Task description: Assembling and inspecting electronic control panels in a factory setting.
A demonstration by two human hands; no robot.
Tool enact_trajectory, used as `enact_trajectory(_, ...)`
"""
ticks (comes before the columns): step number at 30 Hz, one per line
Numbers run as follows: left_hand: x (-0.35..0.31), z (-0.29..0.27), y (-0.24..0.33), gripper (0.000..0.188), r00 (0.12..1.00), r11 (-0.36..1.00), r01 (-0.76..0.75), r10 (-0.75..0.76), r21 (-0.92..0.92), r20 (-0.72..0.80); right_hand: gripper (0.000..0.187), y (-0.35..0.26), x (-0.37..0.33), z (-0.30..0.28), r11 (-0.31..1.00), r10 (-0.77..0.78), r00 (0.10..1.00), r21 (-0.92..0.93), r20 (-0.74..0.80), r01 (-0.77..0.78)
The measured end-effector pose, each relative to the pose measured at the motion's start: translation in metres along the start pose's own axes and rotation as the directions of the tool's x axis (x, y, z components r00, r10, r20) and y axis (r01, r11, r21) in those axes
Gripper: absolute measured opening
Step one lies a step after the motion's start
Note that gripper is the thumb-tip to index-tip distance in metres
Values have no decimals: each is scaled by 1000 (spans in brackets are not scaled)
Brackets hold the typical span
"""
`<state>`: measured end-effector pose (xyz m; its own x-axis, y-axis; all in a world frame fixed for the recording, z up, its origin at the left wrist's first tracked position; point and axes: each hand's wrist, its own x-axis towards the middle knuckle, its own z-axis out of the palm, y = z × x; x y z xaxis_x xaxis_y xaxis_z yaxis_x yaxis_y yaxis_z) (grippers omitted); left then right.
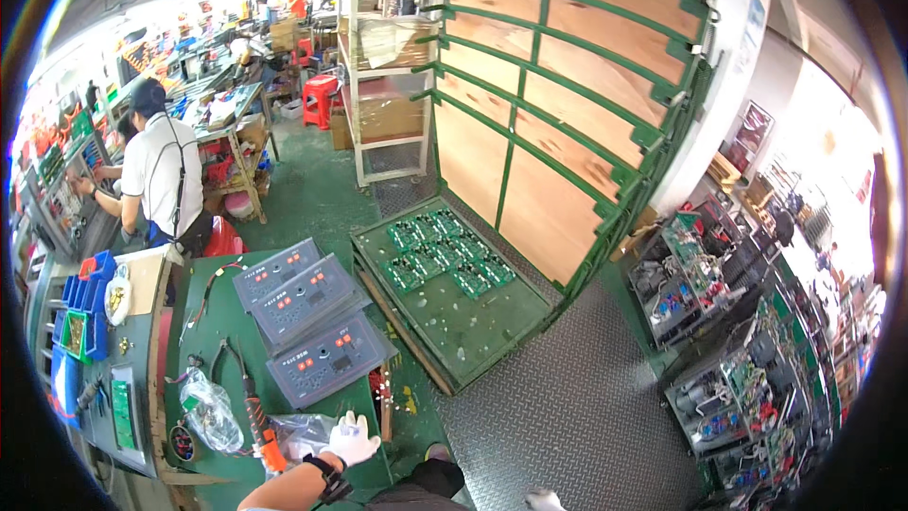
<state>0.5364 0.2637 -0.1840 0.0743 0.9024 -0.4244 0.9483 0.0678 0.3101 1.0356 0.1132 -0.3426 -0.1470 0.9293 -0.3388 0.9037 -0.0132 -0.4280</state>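
My left hand (354,441), in a white glove with a black band at the wrist, is at the right end of a clear plastic bag (301,433). Its fingers are bent and closed at the bag's edge. Just beyond it are several grey control panels (329,360) with orange-red buttons, overlapping on the green table (213,274). An orange-handled power screwdriver (267,440) lies left of the bag. Only part of my right hand (544,501), also in a white glove, shows at the lower edge; its fingers cannot be made out.
Green circuit boards (445,251) lie on a low green platform (454,341) ahead. Another clear bag (213,412) and pliers (225,355) are on the table's left. Blue bins (85,289) stand further left, near a person (165,161). Racks of electronic units (728,388) stand at right.
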Motion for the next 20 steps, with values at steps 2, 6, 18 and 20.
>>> enact_trajectory(2,7,4,15,77,998,997,62,-62,38,-12,24,9,-23,-15,918,300,915,179,270,-354)
enact_trajectory(6,10,1,40,86,985,986,166,-167,-33,-34,40,47,21,-77,981,193,952,-60,238,-184)
enact_trajectory(18,65,-13,105,110,727,700,650,-686,-296,-24,43,94,537,-192,979,32,956,-203,290,29)
enact_trajectory(20,74,-4,119,112,661,641,732,-750,-231,10,46,66,574,-162,973,58,988,214,143,-88)
